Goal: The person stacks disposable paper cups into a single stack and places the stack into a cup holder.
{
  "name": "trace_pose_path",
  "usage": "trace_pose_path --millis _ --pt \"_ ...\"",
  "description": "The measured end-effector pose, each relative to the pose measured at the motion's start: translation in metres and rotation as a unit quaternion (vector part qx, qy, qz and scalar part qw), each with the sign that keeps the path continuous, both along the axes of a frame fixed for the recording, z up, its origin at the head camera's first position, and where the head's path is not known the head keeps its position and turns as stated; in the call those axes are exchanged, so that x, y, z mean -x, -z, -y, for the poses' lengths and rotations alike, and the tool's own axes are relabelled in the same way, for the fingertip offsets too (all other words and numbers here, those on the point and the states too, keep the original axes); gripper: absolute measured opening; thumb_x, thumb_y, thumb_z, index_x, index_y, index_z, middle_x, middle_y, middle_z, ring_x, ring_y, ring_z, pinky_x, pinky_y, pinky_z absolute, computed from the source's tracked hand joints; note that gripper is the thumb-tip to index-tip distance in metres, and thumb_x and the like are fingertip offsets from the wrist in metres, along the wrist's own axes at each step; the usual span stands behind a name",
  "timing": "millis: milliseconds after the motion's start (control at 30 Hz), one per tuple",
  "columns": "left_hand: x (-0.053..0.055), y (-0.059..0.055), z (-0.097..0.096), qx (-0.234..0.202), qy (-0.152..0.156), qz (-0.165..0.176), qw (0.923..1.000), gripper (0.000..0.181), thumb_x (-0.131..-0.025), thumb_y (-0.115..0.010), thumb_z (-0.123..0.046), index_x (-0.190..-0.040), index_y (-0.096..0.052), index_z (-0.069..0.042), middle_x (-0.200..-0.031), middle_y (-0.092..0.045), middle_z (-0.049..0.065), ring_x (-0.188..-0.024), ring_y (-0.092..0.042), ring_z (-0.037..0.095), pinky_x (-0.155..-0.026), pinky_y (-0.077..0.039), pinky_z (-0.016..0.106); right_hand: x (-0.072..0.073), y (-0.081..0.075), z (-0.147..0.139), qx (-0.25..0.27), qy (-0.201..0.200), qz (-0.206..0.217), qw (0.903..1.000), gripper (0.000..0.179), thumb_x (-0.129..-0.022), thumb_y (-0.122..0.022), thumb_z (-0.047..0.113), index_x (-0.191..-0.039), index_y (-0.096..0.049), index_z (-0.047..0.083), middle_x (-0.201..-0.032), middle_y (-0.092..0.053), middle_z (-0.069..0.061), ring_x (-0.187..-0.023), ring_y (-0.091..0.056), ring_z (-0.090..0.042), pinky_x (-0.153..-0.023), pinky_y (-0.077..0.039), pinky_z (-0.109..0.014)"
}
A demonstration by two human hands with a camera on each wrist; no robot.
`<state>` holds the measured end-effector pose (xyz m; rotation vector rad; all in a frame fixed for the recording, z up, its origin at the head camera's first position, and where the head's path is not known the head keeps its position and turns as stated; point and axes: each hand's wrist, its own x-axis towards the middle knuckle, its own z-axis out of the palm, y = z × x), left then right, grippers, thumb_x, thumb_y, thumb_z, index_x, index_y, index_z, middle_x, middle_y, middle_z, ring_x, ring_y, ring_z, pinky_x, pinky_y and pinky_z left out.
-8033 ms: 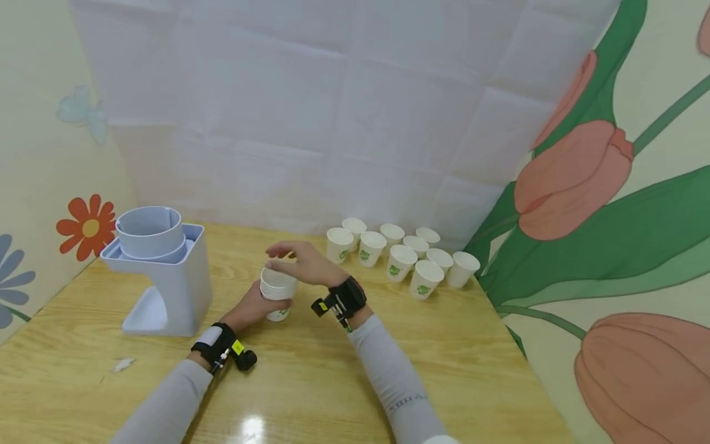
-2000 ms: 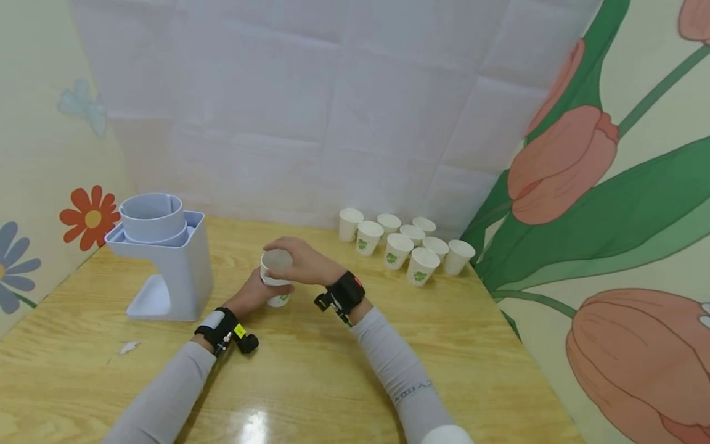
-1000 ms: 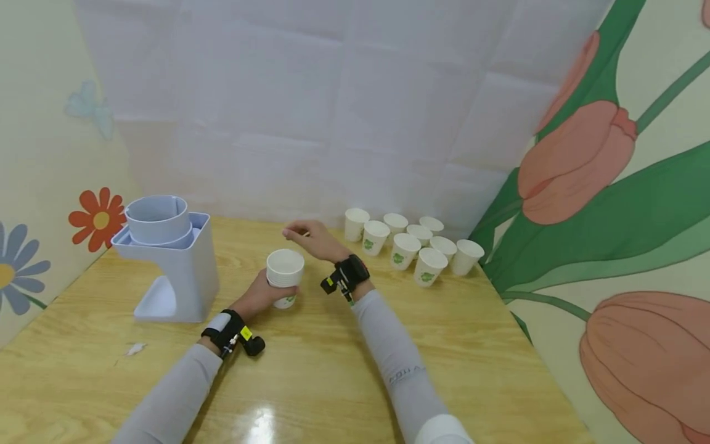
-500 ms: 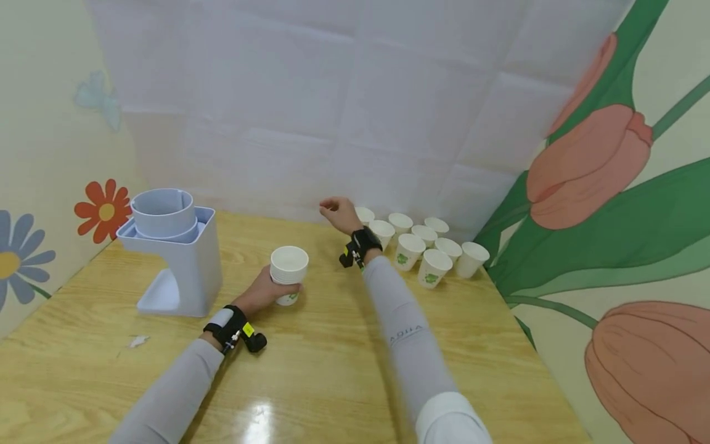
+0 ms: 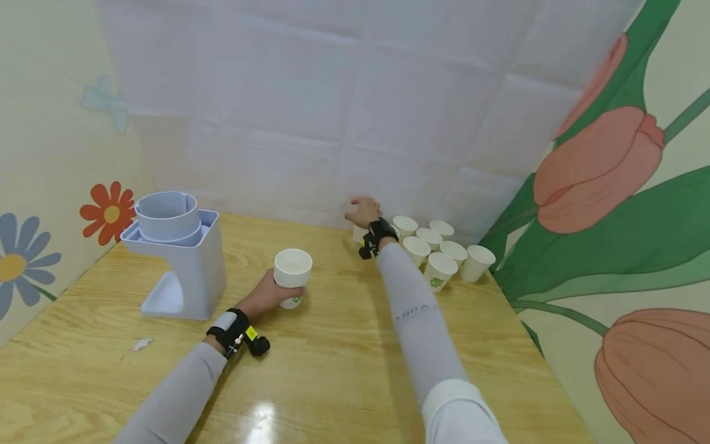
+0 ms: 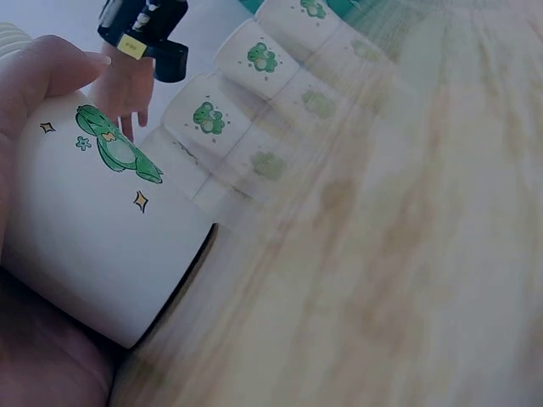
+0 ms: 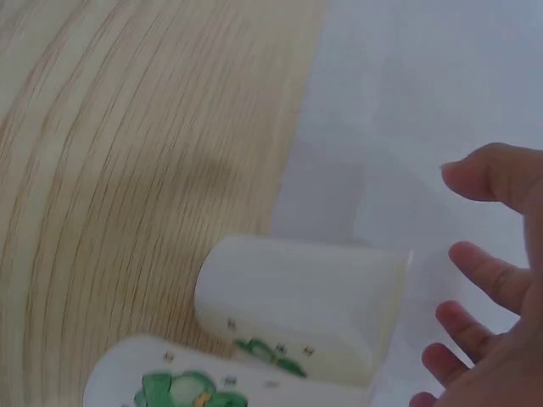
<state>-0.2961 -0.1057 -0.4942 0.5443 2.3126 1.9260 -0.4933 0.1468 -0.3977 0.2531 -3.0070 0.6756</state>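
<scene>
My left hand (image 5: 269, 296) grips a stack of nested white paper cups (image 5: 292, 271) upright on the table. In the left wrist view, the thumb (image 6: 51, 72) wraps round the lowest cup (image 6: 93, 220), which carries a green cartoon print. Over at the group of standing cups, my right hand (image 5: 365, 213) reaches above the back-left cup (image 5: 359, 234), mostly covering it in the head view. The right wrist view shows the right hand's fingers (image 7: 488, 275) spread near that cup's (image 7: 297, 297) rim, apart from it, with nothing held.
Several single paper cups (image 5: 441, 271) stand close together at the back right, near the white sheet (image 5: 277, 111) on the wall. To the left is a pale blue stand (image 5: 202, 271) with a round container (image 5: 167, 217) on top. A white scrap (image 5: 142, 344) lies on the wooden table (image 5: 322, 370).
Since 8 seconds ago one cup has left the group's front-left; my right hand worked over the stack's mouth, then moved right and back to the group. The left hand keeps its grip.
</scene>
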Motion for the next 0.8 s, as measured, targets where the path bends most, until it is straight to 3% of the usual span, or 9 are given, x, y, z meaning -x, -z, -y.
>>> trace_pose_path --millis 167,267,367,467,567,600,667,733,800 --pt "-0.001 -0.001 -0.003 -0.005 0.004 -0.002 1.0 0.07 -0.087 -0.078 -0.011 -0.145 -0.042 -0.001 -0.137 -0.056 0.022 -0.128 -0.053 0.037 -0.112 -0.039 0.056 0.0 0.0 -0.014 -0.112 -0.021 0.03 0.993 0.064 -0.097 -0.06 0.034 -0.153 -0.043 0.009 -0.155 -0.035 -0.025 -0.14 -0.034 -0.044 -0.112 -0.034 -0.057" --pt "-0.001 -0.001 -0.005 -0.001 0.007 -0.002 1.0 0.07 -0.087 -0.078 -0.011 -0.146 -0.042 -0.001 -0.137 -0.056 0.022 -0.128 -0.053 0.037 -0.112 -0.039 0.056 -0.013 -0.009 -0.018 -0.144 -0.04 0.068 0.9864 0.07 -0.097 -0.06 0.036 -0.156 -0.036 0.006 -0.156 -0.033 -0.026 -0.142 -0.035 -0.043 -0.114 -0.034 -0.056" --pt "-0.001 -0.001 -0.006 0.002 0.007 -0.004 1.0 0.069 -0.087 -0.078 -0.011 -0.146 -0.042 -0.001 -0.137 -0.056 0.022 -0.128 -0.054 0.037 -0.112 -0.04 0.056 -0.01 -0.012 -0.019 -0.141 -0.042 0.101 0.984 0.074 -0.096 -0.062 0.036 -0.157 -0.033 0.005 -0.159 -0.03 -0.026 -0.146 -0.031 -0.041 -0.117 -0.032 -0.056" --pt "-0.001 -0.002 -0.006 0.002 0.01 -0.011 0.9999 0.068 -0.088 -0.078 -0.011 -0.145 -0.043 0.0 -0.136 -0.057 0.022 -0.126 -0.054 0.036 -0.11 -0.041 0.055 0.007 0.0 -0.024 -0.116 -0.046 0.09 0.9881 0.075 -0.092 -0.067 0.036 -0.155 -0.039 0.006 -0.158 -0.034 -0.024 -0.145 -0.033 -0.041 -0.117 -0.033 -0.055" --pt "0.0 -0.002 -0.006 0.003 0.013 -0.016 0.9998 0.065 -0.088 -0.078 -0.011 -0.143 -0.045 0.0 -0.134 -0.058 0.022 -0.124 -0.056 0.035 -0.108 -0.043 0.053 0.06 0.043 -0.04 -0.106 -0.068 0.031 0.9916 0.076 -0.088 -0.071 0.046 -0.15 -0.048 0.009 -0.152 -0.044 -0.02 -0.141 -0.037 -0.039 -0.114 -0.037 -0.05" --pt "0.0 -0.002 -0.005 0.002 0.015 -0.017 0.9997 0.065 -0.088 -0.078 -0.011 -0.143 -0.045 0.0 -0.134 -0.058 0.022 -0.123 -0.056 0.034 -0.107 -0.044 0.052 0.08 0.06 -0.046 -0.113 -0.08 -0.001 0.9904 0.076 -0.085 -0.073 0.05 -0.146 -0.052 0.01 -0.148 -0.049 -0.019 -0.137 -0.041 -0.04 -0.11 -0.039 -0.049" --pt "0.001 -0.001 -0.005 -0.001 0.017 -0.015 0.9997 0.065 -0.088 -0.078 -0.012 -0.143 -0.045 -0.001 -0.134 -0.059 0.021 -0.123 -0.056 0.033 -0.107 -0.044 0.051 0.111 0.084 -0.053 -0.126 -0.096 -0.022 0.9871 0.077 -0.084 -0.072 0.056 -0.145 -0.053 0.013 -0.146 -0.053 -0.015 -0.136 -0.042 -0.038 -0.111 -0.039 -0.046" --pt "0.001 0.0 -0.004 -0.004 0.018 -0.014 0.9997 0.067 -0.088 -0.079 -0.013 -0.144 -0.044 -0.001 -0.134 -0.058 0.021 -0.123 -0.056 0.032 -0.107 -0.044 0.05 0.118 0.089 -0.05 -0.139 -0.108 -0.031 0.984 0.075 -0.085 -0.072 0.054 -0.144 -0.055 0.012 -0.143 -0.057 -0.014 -0.134 -0.046 -0.038 -0.11 -0.04 -0.045" --pt "0.001 0.002 -0.003 -0.006 0.018 -0.012 0.9997 0.067 -0.088 -0.079 -0.012 -0.144 -0.044 -0.001 -0.134 -0.058 0.021 -0.124 -0.056 0.033 -0.107 -0.043 0.05 0.093 0.072 -0.036 -0.139 -0.107 -0.007 0.9844 0.071 -0.087 -0.073 0.048 -0.145 -0.055 0.01 -0.144 -0.057 -0.015 -0.134 -0.047 -0.038 -0.111 -0.04 -0.047"
